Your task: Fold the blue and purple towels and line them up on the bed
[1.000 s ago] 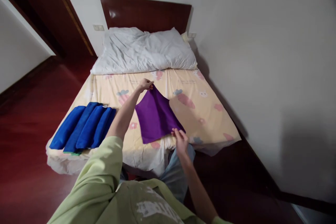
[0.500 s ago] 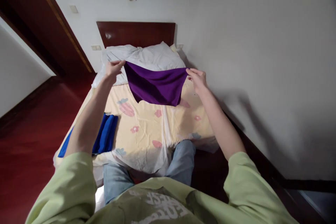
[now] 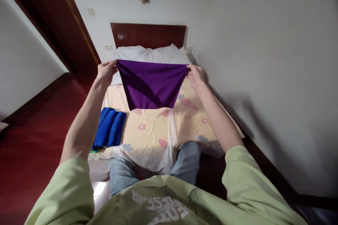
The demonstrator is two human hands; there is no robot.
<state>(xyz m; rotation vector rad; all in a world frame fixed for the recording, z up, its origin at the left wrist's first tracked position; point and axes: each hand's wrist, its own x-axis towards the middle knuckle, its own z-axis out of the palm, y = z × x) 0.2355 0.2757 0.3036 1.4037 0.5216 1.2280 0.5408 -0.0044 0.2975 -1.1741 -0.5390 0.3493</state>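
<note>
A purple cloth [image 3: 153,84] hangs stretched between my two hands, above the bed. Its top edge is pulled nearly straight, and the lower edge hangs free. My left hand [image 3: 107,71] pinches the upper left corner. At the upper right corner, my right hand [image 3: 194,75] is closed on the fabric in the same way. Folded blue cloths [image 3: 111,128] lie on the bed's near left part, partly hidden behind my left forearm. A bit of green shows beneath them.
The bed [image 3: 148,133] has a pale yellow sheet with flowers and carrot shapes. White pillows [image 3: 155,54] rest against the dark wooden headboard [image 3: 150,36]. A bare wall [image 3: 269,77] rises on the right. Red flooring [image 3: 52,119] and a door [image 3: 60,24] are on the left.
My hands have moved a little farther apart. The purple cloth's sagging top edge is now taut, and more of its face shows. The view has shifted slightly left.
</note>
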